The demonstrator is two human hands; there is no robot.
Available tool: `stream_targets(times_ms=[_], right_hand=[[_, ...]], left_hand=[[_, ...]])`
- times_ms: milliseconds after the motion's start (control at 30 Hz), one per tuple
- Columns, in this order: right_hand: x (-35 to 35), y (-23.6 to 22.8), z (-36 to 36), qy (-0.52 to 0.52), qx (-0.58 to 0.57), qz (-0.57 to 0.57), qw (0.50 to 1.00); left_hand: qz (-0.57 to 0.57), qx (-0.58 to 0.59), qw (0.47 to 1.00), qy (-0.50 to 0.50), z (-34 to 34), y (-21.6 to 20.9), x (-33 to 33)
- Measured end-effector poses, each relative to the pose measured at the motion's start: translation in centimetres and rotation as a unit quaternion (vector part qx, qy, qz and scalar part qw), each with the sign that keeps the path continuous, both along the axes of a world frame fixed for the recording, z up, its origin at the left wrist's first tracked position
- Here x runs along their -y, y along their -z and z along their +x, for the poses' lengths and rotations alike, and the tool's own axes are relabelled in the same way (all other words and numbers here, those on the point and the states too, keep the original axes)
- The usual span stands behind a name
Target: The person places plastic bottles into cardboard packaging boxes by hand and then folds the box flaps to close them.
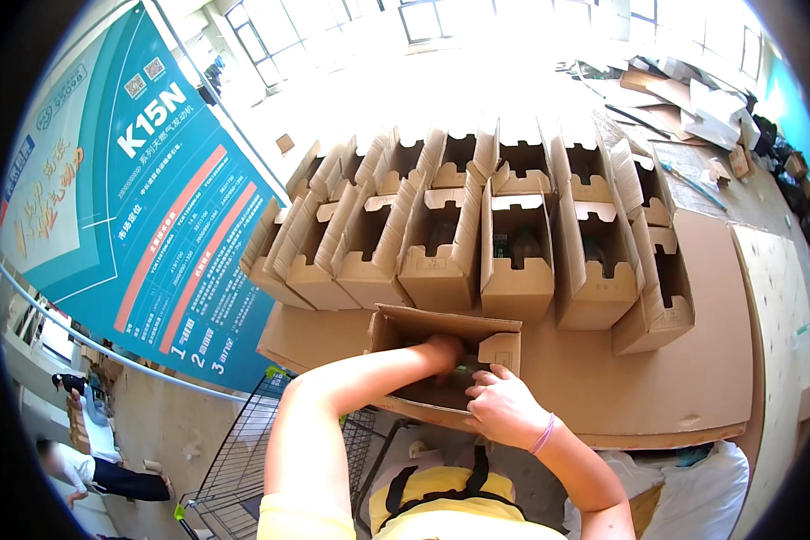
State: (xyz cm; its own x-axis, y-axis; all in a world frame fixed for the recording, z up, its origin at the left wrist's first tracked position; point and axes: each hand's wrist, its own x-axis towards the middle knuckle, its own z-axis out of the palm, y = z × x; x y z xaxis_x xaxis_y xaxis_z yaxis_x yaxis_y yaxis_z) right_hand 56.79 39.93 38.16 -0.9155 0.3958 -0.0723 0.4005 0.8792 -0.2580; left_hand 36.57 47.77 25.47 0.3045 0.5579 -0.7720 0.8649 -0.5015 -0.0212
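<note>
Left hand (441,346) is reaching down inside the open cardboard box (414,328), fingers hidden by the box wall, so grip can't be told. Right hand (504,409) sits at the box's near edge, fingers curled on the near flap, holding it; pink band (542,434) on that wrist. Something small and green shows between the two hands, too small to identify. Box lies at the near edge of the tabletop (675,360), which is covered with flat cardboard sheet, tilted toward the person. Just behind it, two rows of similar open cartons (513,261) stand upright, packed side by side, flaps up, dark items inside some. Wire cart (243,459) below left, beside the person's left arm. Large teal banner (144,198) on the left. Loose cardboard scraps (693,99) at far right.
</note>
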Motion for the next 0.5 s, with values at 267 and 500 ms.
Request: stream_targets(times_ms=[267, 500], right_hand=[[-0.5, 0.9, -0.1, -0.025, -0.079, 0.046, 0.995], [-0.9, -1.5, -0.7, 0.004, -0.017, 0.064, 0.998]], left_hand=[[0.174, 0.101, 0.980, -0.006, 0.4, -1.7, 2.3], [0.233, 0.299, 0.920, -0.100, -4.6, -16.6, 6.2]])
